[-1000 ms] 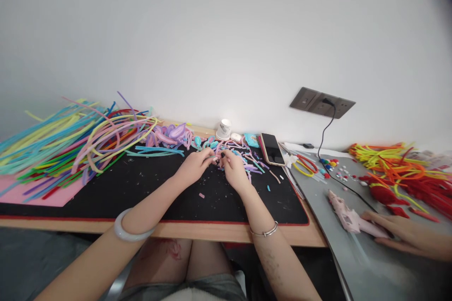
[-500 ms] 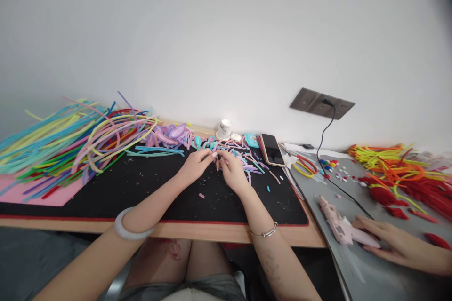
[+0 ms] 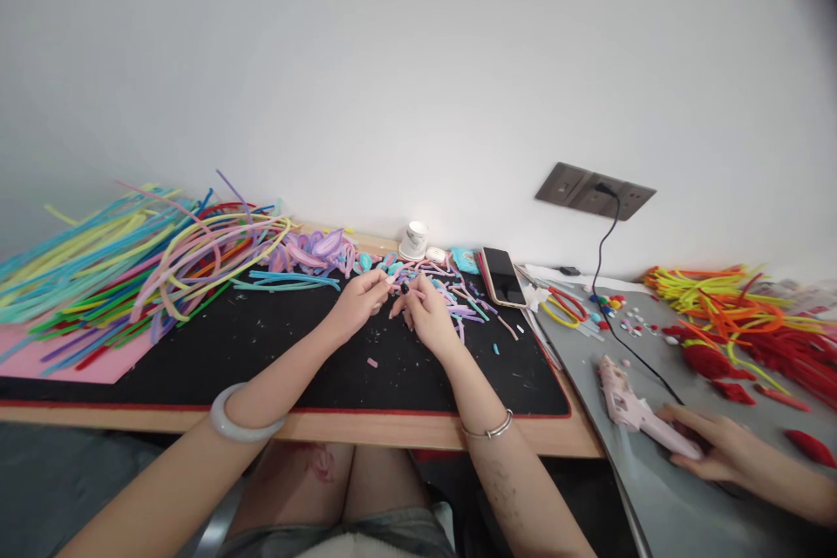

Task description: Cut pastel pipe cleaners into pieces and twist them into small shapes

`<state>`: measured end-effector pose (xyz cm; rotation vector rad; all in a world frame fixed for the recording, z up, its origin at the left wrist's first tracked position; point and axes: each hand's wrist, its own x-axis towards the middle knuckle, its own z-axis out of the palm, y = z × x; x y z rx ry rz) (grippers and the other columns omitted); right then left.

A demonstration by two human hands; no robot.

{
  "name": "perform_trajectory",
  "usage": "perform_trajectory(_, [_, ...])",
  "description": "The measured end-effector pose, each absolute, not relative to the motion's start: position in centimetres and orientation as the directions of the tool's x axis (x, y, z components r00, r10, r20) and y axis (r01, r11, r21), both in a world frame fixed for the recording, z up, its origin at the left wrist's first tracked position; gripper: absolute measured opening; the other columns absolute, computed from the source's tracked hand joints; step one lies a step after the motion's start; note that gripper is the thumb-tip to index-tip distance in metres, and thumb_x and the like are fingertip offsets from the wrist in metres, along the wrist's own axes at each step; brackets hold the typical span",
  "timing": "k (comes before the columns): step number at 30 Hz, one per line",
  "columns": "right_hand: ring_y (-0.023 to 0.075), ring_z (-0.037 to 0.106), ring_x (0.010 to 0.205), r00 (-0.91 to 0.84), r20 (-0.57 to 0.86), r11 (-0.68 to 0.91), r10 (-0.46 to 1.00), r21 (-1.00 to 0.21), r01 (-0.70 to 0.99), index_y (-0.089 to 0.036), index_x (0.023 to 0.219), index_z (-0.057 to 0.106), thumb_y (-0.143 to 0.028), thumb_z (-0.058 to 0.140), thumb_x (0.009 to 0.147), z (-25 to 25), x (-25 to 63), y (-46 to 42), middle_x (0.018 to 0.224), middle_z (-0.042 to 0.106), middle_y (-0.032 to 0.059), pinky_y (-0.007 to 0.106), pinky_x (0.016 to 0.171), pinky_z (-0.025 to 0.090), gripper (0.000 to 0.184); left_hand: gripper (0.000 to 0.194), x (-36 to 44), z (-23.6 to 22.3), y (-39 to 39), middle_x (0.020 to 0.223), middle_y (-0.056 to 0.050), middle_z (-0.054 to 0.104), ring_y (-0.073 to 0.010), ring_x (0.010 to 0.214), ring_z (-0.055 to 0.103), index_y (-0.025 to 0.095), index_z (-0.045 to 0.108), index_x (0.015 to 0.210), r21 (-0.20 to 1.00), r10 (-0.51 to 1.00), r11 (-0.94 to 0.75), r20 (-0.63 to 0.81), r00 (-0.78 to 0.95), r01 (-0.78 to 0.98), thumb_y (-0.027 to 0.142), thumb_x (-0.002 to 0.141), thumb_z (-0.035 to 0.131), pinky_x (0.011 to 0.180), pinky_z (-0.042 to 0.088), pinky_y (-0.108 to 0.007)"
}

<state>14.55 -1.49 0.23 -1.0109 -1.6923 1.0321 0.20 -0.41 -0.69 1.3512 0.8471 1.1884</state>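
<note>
My left hand (image 3: 358, 307) is closed in a pinch just over the black mat (image 3: 235, 362). Close by on the right, my right hand (image 3: 428, 314) is also closed, its fingertips nearly meeting the left ones. Between them shows a bit of what looks like a short pink pipe cleaner (image 3: 396, 285), mostly hidden by the fingers. A small black spot sits at my right fingers; I cannot tell what it is. Behind the hands lie cut pipe cleaners (image 3: 463, 311) in purple, pink and teal. Bent purple and pink loops (image 3: 320, 248) are heaped to the left.
Long pipe cleaners (image 3: 131, 261) are piled at the left on pink sheet (image 3: 78, 357). A paper cup (image 3: 414, 241) and a phone (image 3: 502, 276) stand along the back. At right, another person's hand (image 3: 738, 458) holds a pink glue gun (image 3: 631, 405) near red-handled tool (image 3: 568, 303) and cord (image 3: 602, 253).
My fingertips shift slightly, and the left fingers draw a little back from the right. The other person's hand moves the glue gun left, then turns it slightly.
</note>
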Motion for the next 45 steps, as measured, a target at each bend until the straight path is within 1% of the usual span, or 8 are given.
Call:
perform_trajectory(7, [0.0062,0.036,0.033,-0.34,0.173,0.178,0.925,-0.984,-0.014,-0.021,0.07,0.033,-0.038,0.042,0.081,0.1,14.6,-0.8,0.05,0.055,-0.0048,0.018,0.034,0.025,0.022,0.028,0.5,-0.2,-0.8,0.05,0.007,0.032,-0.0044,0.041,0.029,0.016,0.045,0.072,0.97,0.947,-0.148,0.196,0.255,-0.194,0.042,0.082,0.045,0.041,0.025,-0.018])
perform_trajectory(15, [0.0065,0.035,0.034,-0.347,0.114,0.072,0.931,-0.989,-0.132,-0.02,0.069,0.036,-0.042,0.05,0.076,-0.2,14.7,-0.6,0.048,0.052,-0.0047,0.019,0.036,0.025,0.026,0.028,0.8,-0.2,-0.9,0.047,0.008,0.032,-0.0047,0.04,0.03,0.017,0.042,0.07,0.968,0.945,-0.1,0.165,0.283,-0.229,0.042,0.082,0.043,0.042,0.028,-0.017])
perform_trajectory(21, [0.0049,0.026,0.036,-0.371,0.134,0.05,0.919,-0.972,-0.228,-0.02,0.07,0.039,-0.041,0.053,0.075,-0.1,14.2,-0.9,0.046,0.034,-0.0087,0.019,0.036,0.021,0.026,0.025,0.8,-0.2,-1.2,0.051,0.007,0.035,-0.0048,0.041,0.027,0.017,0.044,0.078,0.97,0.887,0.01,0.103,0.451,-0.242,0.041,0.084,0.041,0.043,0.028,-0.017])
perform_trajectory(24, [0.0043,0.02,0.035,-0.352,0.128,0.063,0.927,-0.979,-0.193,-0.02,0.065,0.035,-0.04,0.05,0.076,-0.1,14.2,-0.8,0.046,0.027,-0.0092,0.019,0.036,0.016,0.028,0.022,0.9,-0.3,-1.3,0.054,0.006,0.039,-0.0041,0.04,0.025,0.018,0.04,0.08,0.969,0.839,0.077,0.065,0.54,-0.237,0.039,0.084,0.04,0.044,0.028,-0.017])
perform_trajectory(27, [0.005,0.019,0.036,-0.31,0.114,0.066,0.944,-0.985,-0.161,-0.021,0.062,0.03,-0.039,0.049,0.076,-0.2,14.3,-0.6,0.047,0.025,-0.0089,0.02,0.036,0.015,0.029,0.022,1.0,-0.5,-1.2,0.057,0.006,0.041,-0.0036,0.041,0.027,0.018,0.037,0.078,0.976,0.836,0.071,0.056,0.546,-0.208,0.039,0.083,0.044,0.044,0.028,-0.017])
perform_trajectory(31, [0.0063,0.02,0.038,-0.282,0.143,0.124,0.949,-0.989,-0.084,-0.021,0.063,0.03,-0.036,0.043,0.078,-0.3,14.5,-0.5,0.047,0.025,-0.0082,0.021,0.038,0.017,0.025,0.023,0.8,-1.1,-0.7,0.057,0.007,0.042,-0.0049,0.044,0.035,0.018,0.038,0.081,0.991,0.876,-0.063,0.11,0.47,-0.115,0.036,0.077,0.053,0.043,0.029,-0.017])
perform_trajectory(36, [0.0087,0.03,0.043,-0.234,0.268,0.31,0.934,-0.936,0.164,-0.02,0.062,0.033,-0.032,0.032,0.084,-0.7,14.9,-0.5,0.048,0.035,-0.0058,0.022,0.043,0.025,0.025,0.019,0.2,-1.5,-0.2,0.063,0.002,0.052,-0.0081,0.048,0.047,0.017,0.044,0.078,0.963,0.899,-0.265,0.227,0.374,0.051,0.035,0.078,0.051,0.048,0.038,-0.021])
perform_trajectory(45, [0.0113,0.038,0.051,-0.285,0.318,0.416,0.904,-0.807,0.418,-0.019,0.066,0.039,-0.024,0.03,0.084,-1.1,15.5,-0.2,0.055,0.041,-0.0037,0.024,0.052,0.029,0.02,0.009,-0.4,-1.0,-0.6,0.059,0.003,0.057,-0.0112,0.05,0.055,0.016,0.053,0.072,0.846,0.873,-0.417,0.271,0.406,0.331,0.026,0.074,0.054,0.056,0.042,-0.023])
